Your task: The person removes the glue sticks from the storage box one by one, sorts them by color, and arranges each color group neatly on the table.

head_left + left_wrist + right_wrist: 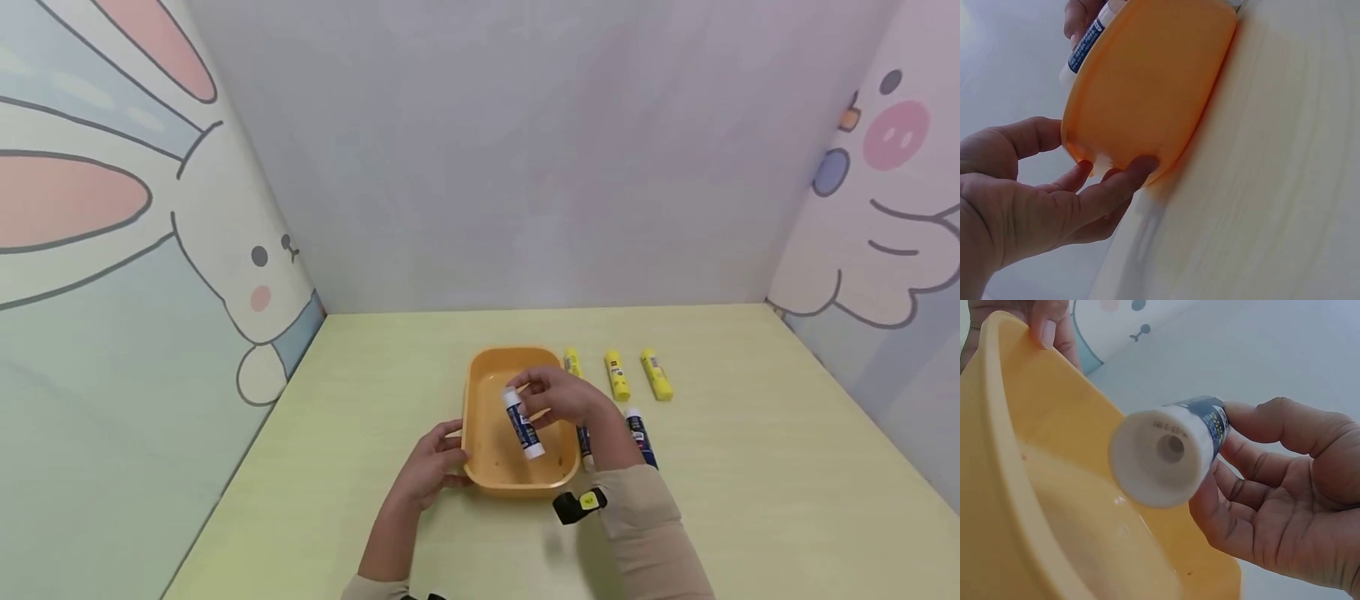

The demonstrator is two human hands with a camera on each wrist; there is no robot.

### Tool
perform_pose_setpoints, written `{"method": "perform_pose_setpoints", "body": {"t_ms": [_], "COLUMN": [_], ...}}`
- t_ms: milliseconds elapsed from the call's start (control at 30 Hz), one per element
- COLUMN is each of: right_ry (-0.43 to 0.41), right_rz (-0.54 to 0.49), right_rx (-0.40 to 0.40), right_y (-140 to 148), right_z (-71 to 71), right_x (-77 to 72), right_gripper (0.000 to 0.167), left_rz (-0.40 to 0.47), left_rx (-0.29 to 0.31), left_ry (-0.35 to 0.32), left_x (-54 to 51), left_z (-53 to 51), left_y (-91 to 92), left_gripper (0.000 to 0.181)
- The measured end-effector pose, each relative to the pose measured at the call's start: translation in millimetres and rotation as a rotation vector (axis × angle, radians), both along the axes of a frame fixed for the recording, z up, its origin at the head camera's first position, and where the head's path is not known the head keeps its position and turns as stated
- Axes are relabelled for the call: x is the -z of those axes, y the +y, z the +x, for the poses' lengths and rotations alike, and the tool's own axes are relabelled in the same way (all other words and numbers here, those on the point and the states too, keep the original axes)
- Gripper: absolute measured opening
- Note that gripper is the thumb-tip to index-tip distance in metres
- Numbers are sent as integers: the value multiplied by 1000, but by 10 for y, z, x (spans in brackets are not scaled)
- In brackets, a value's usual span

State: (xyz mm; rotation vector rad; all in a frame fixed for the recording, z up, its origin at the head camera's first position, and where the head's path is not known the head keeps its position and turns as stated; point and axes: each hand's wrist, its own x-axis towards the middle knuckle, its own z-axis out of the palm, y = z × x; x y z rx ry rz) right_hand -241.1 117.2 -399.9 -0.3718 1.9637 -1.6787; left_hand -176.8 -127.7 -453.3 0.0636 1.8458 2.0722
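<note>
A blue-and-white glue stick is held tilted over an orange plastic tray by my right hand. In the right wrist view the thumb and fingers pinch the blue label of the glue stick, and its hollow white end faces the camera. My left hand grips the tray's near left side. The left wrist view shows the thumb at the rim of the tray and fingers curled against its outer wall. No other thing shows inside the tray.
Right of the tray, a yellow glue stick, a second yellow one and a third yellow one form a row. Nearer me lie two blue glue sticks, one beside the tray, another partly behind my right forearm. Walls enclose the table.
</note>
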Motion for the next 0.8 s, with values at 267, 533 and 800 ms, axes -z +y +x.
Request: {"method": "perform_pose_setpoints", "body": {"t_ms": [267, 533, 800], "right_ry": [23, 15, -12], "right_rz": [-20, -32, -59], "right_rx": [36, 67, 122], "right_y": [103, 232, 361], "right_z": [79, 119, 169], "right_x": [-3, 45, 93], "right_gripper": [36, 39, 41], "left_rz": [16, 13, 2], "left_rx": [5, 0, -9], "left_ry": [8, 11, 8], "left_x": [19, 11, 30], "left_z": [19, 9, 10], "left_y": [8, 28, 27], "left_gripper": [55, 56, 56]}}
